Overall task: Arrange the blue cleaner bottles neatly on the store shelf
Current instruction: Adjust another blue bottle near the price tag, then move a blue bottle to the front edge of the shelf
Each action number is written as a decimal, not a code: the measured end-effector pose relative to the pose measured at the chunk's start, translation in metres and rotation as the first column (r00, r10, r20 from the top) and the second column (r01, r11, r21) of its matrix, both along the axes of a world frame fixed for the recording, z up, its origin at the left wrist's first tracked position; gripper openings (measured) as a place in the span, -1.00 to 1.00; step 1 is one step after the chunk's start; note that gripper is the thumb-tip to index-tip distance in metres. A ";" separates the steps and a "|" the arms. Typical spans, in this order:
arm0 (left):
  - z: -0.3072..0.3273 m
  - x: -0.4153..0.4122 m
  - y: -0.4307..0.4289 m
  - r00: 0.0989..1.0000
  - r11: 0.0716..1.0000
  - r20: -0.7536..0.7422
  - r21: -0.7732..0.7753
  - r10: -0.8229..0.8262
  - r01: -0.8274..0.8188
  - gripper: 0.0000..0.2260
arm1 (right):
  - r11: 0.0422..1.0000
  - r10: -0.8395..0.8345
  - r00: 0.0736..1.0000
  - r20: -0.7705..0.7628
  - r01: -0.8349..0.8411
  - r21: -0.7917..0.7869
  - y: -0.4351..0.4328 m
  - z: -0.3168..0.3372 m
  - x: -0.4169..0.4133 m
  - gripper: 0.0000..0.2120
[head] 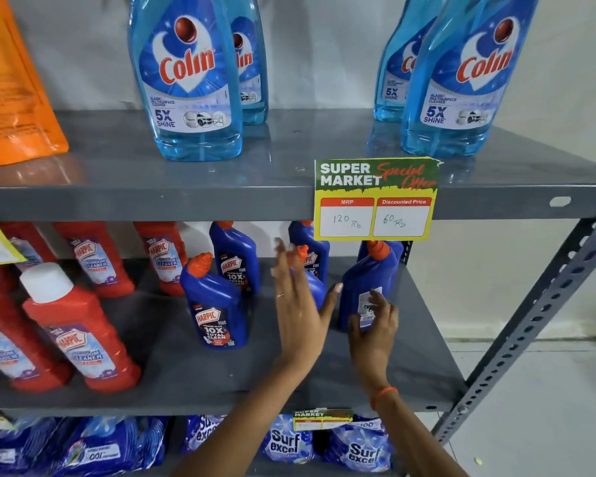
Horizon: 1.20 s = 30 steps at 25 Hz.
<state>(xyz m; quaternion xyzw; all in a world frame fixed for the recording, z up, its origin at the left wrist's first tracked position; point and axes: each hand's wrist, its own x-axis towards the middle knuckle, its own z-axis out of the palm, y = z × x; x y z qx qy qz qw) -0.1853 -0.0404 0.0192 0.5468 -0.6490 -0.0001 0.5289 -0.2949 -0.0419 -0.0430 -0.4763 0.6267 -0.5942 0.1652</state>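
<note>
Several dark blue cleaner bottles with orange caps stand on the middle grey shelf (410, 373). One front bottle (217, 304) faces me with its label. Behind it stands another (236, 259). My left hand (298, 315) is open, fingers spread, in front of a blue bottle (315, 287) that it mostly hides. My right hand (374, 332) grips the lower part of a blue bottle (369, 287) turned with its back label toward me. Two more blue bottles (312, 249) (393, 249) stand at the back.
Red bathroom cleaner bottles (80, 332) fill the shelf's left side. Light blue glass cleaner bottles (190, 77) (461, 74) and an orange pouch (11, 91) stand on the upper shelf. A price tag (375, 197) hangs from its edge. Detergent packets (286, 442) lie below. A slotted upright (547, 321) stands at right.
</note>
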 end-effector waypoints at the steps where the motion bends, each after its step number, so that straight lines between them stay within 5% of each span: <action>1: 0.002 -0.011 -0.003 0.996 0.998 0.056 -0.015 -0.067 0.068 -0.31 | 0.999 -0.031 0.999 0.031 0.030 0.043 -0.005 -0.006 -0.006 -0.44; 4: 0.010 -0.039 -0.023 0.939 0.915 0.066 0.257 -0.338 0.312 -0.43 | 0.989 -0.048 0.999 0.011 0.046 0.138 -0.016 -0.015 -0.013 -0.24; 7: 0.013 -0.051 -0.055 0.885 0.759 0.028 0.528 -0.465 0.382 -0.48 | 0.980 -0.004 0.999 -0.031 0.011 0.196 -0.021 -0.022 -0.012 -0.09; 13: 0.007 -0.053 -0.072 0.938 0.796 -0.029 0.520 -0.347 0.310 -0.53 | 0.976 0.012 0.999 -0.040 -0.003 0.218 -0.026 -0.017 -0.012 0.04; 18: 0.008 -0.060 -0.063 0.942 0.847 -0.164 0.413 -0.293 0.335 -0.57 | 0.991 0.024 0.997 -0.067 -0.015 0.136 -0.022 -0.011 -0.028 -0.05; 22: 0.012 -0.062 -0.074 0.574 0.487 -0.689 0.353 -0.443 0.799 -0.62 | 0.976 0.215 0.970 0.111 -0.218 0.019 -0.011 0.006 -0.055 -0.27; 26: 0.010 -0.061 -0.081 0.423 0.266 -0.788 0.334 -0.447 0.904 -0.66 | 0.944 0.323 0.923 0.211 -0.331 0.003 -0.007 0.013 -0.079 -0.59; 30: -0.010 -0.070 -0.080 0.593 0.526 -0.675 0.342 -0.439 0.779 -0.75 | 0.942 0.325 0.906 0.273 -0.335 -0.011 -0.006 0.010 -0.087 -0.51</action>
